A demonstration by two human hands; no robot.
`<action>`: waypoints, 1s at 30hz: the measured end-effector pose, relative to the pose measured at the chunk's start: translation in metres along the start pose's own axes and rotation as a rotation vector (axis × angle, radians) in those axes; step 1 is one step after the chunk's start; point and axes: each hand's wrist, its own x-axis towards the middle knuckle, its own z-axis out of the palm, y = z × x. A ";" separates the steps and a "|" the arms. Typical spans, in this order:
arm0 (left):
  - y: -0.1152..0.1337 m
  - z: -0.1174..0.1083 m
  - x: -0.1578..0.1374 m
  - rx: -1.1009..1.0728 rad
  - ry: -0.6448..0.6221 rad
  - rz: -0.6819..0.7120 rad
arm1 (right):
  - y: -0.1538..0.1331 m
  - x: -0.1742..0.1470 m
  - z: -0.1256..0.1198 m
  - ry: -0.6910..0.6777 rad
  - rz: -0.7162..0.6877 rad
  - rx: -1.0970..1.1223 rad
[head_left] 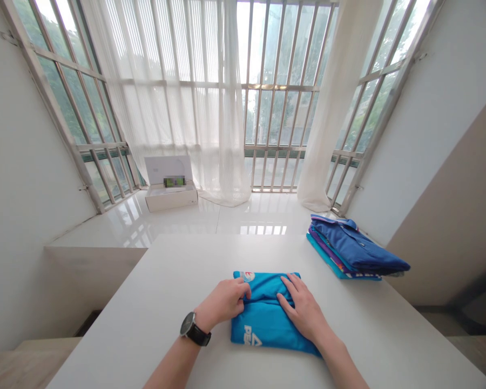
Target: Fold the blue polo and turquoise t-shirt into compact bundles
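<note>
A bright blue folded shirt (273, 327) with white lettering lies flat near the front of the white table (178, 302). On its left edge, my left hand (225, 300) has its fingers curled in against the cloth; the fingertips are partly hidden. My right hand (303, 308) rests on the shirt's right side, palm down with fingers stretched and spread. A crease runs across the cloth between both hands. A black wristwatch (195, 329) is on my left wrist.
A stack of folded clothes (354, 248), dark blue on top, sits at the table's right edge. Behind the table, an open white box (172, 198) stands on the glossy window ledge (227, 219). Sheer curtains (218, 108) hang before barred windows.
</note>
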 end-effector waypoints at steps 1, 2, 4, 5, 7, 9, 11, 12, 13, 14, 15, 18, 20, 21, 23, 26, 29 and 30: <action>-0.001 0.001 0.000 -0.006 0.001 0.002 | 0.000 0.000 0.000 0.003 -0.001 0.002; -0.002 0.001 0.000 -0.013 0.002 0.004 | 0.000 0.000 0.000 0.006 -0.002 0.005; -0.004 0.002 0.000 -0.036 0.005 0.005 | 0.001 0.000 0.001 0.011 -0.003 0.009; -0.005 0.001 0.000 -0.053 0.004 0.006 | 0.001 0.000 0.001 0.012 -0.004 0.010; -0.005 0.000 -0.001 -0.098 -0.001 0.010 | 0.002 0.000 0.002 0.013 -0.005 0.011; -0.004 -0.001 -0.002 -0.136 -0.002 0.019 | 0.002 0.000 0.002 0.015 -0.006 0.010; -0.003 -0.003 -0.003 -0.150 0.002 0.022 | 0.002 -0.001 0.002 0.014 -0.006 0.008; -0.002 -0.003 -0.003 -0.147 0.003 0.020 | 0.002 -0.001 0.002 0.014 -0.007 0.007; -0.002 -0.003 -0.003 -0.138 0.004 0.016 | 0.002 -0.001 0.002 0.014 -0.007 0.007; -0.001 -0.003 -0.002 -0.126 0.003 0.011 | 0.001 -0.001 0.002 0.015 -0.008 0.008; -0.001 -0.003 -0.002 -0.113 0.001 0.005 | 0.001 -0.001 0.002 0.017 -0.010 0.009; 0.001 -0.002 0.000 -0.092 -0.007 0.000 | 0.002 0.000 0.002 0.020 -0.017 0.008; 0.001 -0.001 0.001 -0.100 -0.007 0.004 | 0.002 0.000 0.002 0.020 -0.020 0.008; 0.001 -0.001 0.001 -0.106 -0.005 0.006 | 0.002 0.000 0.003 0.021 -0.020 0.009; 0.001 0.000 0.001 -0.111 0.001 0.008 | 0.003 0.000 0.003 0.029 -0.017 0.012; 0.000 0.002 0.001 -0.109 0.016 0.014 | 0.003 0.000 0.003 0.033 -0.015 0.019; -0.001 0.005 0.002 -0.097 0.028 0.022 | 0.003 0.000 0.003 0.029 -0.014 0.021; -0.001 0.005 0.002 -0.090 0.029 0.022 | 0.003 0.000 0.002 0.025 -0.013 0.019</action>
